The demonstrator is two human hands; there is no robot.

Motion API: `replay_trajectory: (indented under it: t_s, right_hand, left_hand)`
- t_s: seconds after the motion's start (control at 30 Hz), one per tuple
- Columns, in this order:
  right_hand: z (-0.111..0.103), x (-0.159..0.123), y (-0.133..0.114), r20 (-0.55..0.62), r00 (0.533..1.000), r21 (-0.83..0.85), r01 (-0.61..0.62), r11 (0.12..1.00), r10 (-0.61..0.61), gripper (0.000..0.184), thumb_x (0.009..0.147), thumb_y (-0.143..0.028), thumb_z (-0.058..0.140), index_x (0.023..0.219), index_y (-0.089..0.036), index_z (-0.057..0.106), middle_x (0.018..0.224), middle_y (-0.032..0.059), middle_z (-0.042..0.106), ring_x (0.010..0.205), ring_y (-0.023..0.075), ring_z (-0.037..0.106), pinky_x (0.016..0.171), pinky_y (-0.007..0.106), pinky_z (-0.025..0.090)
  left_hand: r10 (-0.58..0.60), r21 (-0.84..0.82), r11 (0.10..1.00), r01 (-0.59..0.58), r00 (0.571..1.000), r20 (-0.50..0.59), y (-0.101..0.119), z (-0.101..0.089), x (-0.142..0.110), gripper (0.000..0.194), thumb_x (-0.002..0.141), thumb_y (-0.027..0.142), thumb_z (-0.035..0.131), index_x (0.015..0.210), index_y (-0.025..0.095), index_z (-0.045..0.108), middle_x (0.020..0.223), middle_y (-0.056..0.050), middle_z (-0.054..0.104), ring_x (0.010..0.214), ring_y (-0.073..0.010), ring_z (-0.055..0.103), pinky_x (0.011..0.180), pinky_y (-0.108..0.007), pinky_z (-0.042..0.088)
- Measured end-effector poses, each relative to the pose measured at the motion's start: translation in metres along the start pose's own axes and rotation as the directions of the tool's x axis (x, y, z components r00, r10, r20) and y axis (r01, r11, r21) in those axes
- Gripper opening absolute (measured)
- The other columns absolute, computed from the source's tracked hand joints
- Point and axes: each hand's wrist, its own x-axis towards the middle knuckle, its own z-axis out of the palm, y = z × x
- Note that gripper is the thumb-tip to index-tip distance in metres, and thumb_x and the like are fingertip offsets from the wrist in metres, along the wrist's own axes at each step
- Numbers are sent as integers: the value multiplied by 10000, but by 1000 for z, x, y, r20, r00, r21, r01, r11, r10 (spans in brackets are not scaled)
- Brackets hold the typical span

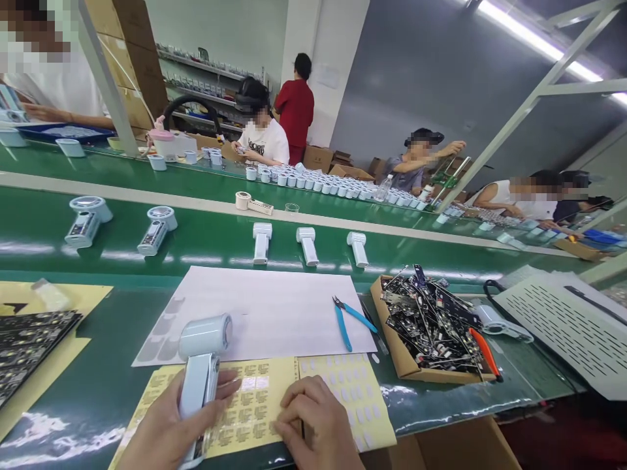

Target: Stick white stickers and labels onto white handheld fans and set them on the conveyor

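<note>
- Left hand [164, 427]: wrapped around handle of pale blue handheld fan [200, 365], fan upright-tilted over yellow label sheet [255, 408].
- Right hand [318, 427]: fingers curled, tips pressing sheet (holding nothing).
- Nearby: blue pliers [349, 318] on white paper [264, 313], cardboard tray of circuit boards [431, 326].

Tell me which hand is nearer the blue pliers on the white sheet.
Right. The right hand rests on the yellow label sheet, just below and left of the blue pliers. The left hand is farther left, holding the handheld fan.
</note>
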Motion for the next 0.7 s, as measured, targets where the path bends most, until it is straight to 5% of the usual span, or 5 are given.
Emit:
replay_trajectory:
  t_s: [0.2, 0.37, 0.47, 0.57, 0.7]
  right_hand:
    - [-11, 11, -21, -14, 996, 362, -74, 929, 85, 145, 842, -381, 758, 789, -247, 743, 874, 34, 690, 720, 172, 575, 670, 293, 442]
    - [9, 39, -63, 113, 992, 501, -107, 859, 58, 56, 782, -266, 734, 744, -227, 726, 896, 27, 691, 783, 165, 621, 619, 249, 419]
    - [22, 56, -82, 166, 984, 518, -148, 842, 70, 64, 733, -178, 714, 695, -217, 681, 882, 13, 658, 877, 183, 654, 707, 247, 474]
    - [30, 67, -90, 202, 976, 460, -173, 871, 87, 103, 715, -122, 705, 694, -210, 657, 908, -8, 617, 768, 141, 613, 747, 259, 495]
    - [35, 75, -91, 234, 969, 417, -178, 891, 84, 124, 728, -95, 709, 717, -212, 669, 939, -12, 596, 806, 143, 610, 796, 268, 498]
  left_hand:
    - [-74, -55, 996, 75, 997, 18, 15, 2, -9, 504, 458, 340, 994, 886, 205, 765, 912, -91, 818, 867, -292, 775, 724, -270, 625]
    - [-307, -249, 930, 271, 944, -121, 39, 0, -19, 333, 629, 391, 923, 917, 288, 790, 1270, -5, 753, 1230, -271, 661, 663, -188, 606]
    - [-303, -290, 925, 244, 936, -177, 47, 0, -17, 217, 774, 371, 832, 976, 300, 799, 1366, 38, 706, 1324, -190, 589, 705, -110, 568]
    - [-315, -345, 908, 237, 929, -193, 50, 0, -12, 140, 859, 298, 755, 991, 310, 798, 1410, 71, 675, 1338, -147, 569, 706, -83, 552]
    - [-250, -359, 914, 190, 960, -130, 48, -5, -6, 268, 858, 344, 756, 1118, 280, 776, 1404, 1, 681, 1318, -233, 594, 720, -173, 600]
